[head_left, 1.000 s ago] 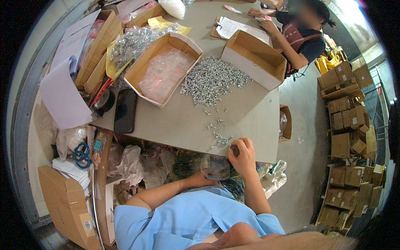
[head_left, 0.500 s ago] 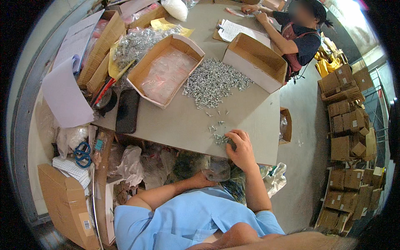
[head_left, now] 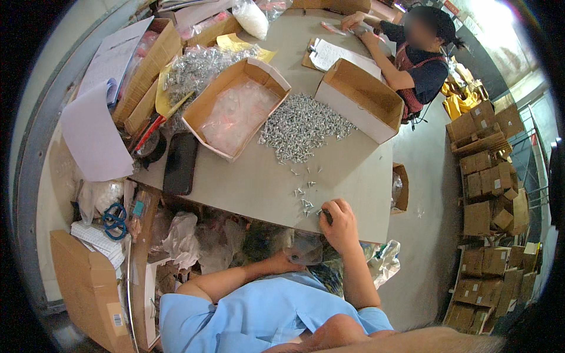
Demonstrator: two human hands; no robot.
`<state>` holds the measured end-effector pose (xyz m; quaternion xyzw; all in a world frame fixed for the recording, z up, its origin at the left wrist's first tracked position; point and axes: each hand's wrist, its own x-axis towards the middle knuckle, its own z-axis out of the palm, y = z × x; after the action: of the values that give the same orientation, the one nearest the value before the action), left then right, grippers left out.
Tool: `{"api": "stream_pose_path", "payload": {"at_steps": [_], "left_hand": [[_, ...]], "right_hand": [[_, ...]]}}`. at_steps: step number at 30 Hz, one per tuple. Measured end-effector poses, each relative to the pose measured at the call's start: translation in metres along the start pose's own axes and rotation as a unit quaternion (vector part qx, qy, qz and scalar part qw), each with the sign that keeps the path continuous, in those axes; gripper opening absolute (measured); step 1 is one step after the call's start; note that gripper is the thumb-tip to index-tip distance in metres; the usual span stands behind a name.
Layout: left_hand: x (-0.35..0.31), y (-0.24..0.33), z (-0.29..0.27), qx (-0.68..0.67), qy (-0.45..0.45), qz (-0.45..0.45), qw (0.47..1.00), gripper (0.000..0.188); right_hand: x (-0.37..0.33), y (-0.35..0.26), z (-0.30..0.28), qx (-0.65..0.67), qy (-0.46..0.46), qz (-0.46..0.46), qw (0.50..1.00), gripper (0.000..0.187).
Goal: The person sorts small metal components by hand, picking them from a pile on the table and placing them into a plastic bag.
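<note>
My right hand (head_left: 340, 225) rests at the table's front edge with its fingers curled down around a few small silver screws, mostly hidden under them. Beside its fingertips lie several loose screws (head_left: 306, 204), trailing back to a large heap of the same screws (head_left: 303, 126). Below the table edge, my left hand (head_left: 286, 261) grips a clear plastic bag (head_left: 306, 246) close to my body; its fingers are partly hidden. Past the heap's left side stands an open cardboard tray (head_left: 194, 120) holding clear plastic bags (head_left: 241, 117).
An open white-sided box (head_left: 359, 109) stands right of the heap. A black phone (head_left: 180, 163) lies at the left, near bagged hardware (head_left: 203, 73) and papers (head_left: 94, 135). Across the table a co-worker (head_left: 418, 70) handles small bags beside a clipboard (head_left: 335, 56). Stacked cartons (head_left: 485, 170) line the right.
My right hand has drawn slightly back toward the table's front edge, its fingers more tightly curled. My left hand stays below the edge with the bag. The whole view has shifted slightly.
</note>
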<state>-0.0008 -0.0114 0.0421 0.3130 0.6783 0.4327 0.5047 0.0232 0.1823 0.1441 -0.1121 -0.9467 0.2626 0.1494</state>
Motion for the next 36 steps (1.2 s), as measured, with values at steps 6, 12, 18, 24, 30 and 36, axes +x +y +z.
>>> {"api": "stream_pose_path", "payload": {"at_steps": [6,12,18,24,30,36], "left_hand": [[0.002,-0.009,0.003,-0.046,-0.02,-0.008,0.999,0.046],[0.003,-0.007,0.003,-0.083,-0.014,0.01,0.996,0.047],[0.002,-0.002,0.0,-0.039,-0.02,0.009,0.999,0.048],[0.006,-0.014,0.005,-0.041,-0.005,0.03,0.999,0.05],[0.016,-0.039,0.013,-0.025,0.011,0.103,0.994,0.051],[0.021,-0.054,0.02,-0.052,0.011,0.12,0.991,0.052]], "right_hand": [[0.001,-0.003,0.002,0.001,0.024,-0.008,1.0,0.022],[0.006,-0.006,0.003,-0.011,0.016,-0.038,0.999,0.023],[0.003,0.0,0.005,0.005,0.033,-0.023,0.999,0.019],[-0.001,-0.009,0.006,-0.004,0.025,-0.022,0.999,0.014],[-0.017,-0.021,-0.003,0.071,-0.103,-0.06,0.99,0.009],[0.0,-0.024,0.0,0.09,-0.066,0.058,0.992,0.017]]}}
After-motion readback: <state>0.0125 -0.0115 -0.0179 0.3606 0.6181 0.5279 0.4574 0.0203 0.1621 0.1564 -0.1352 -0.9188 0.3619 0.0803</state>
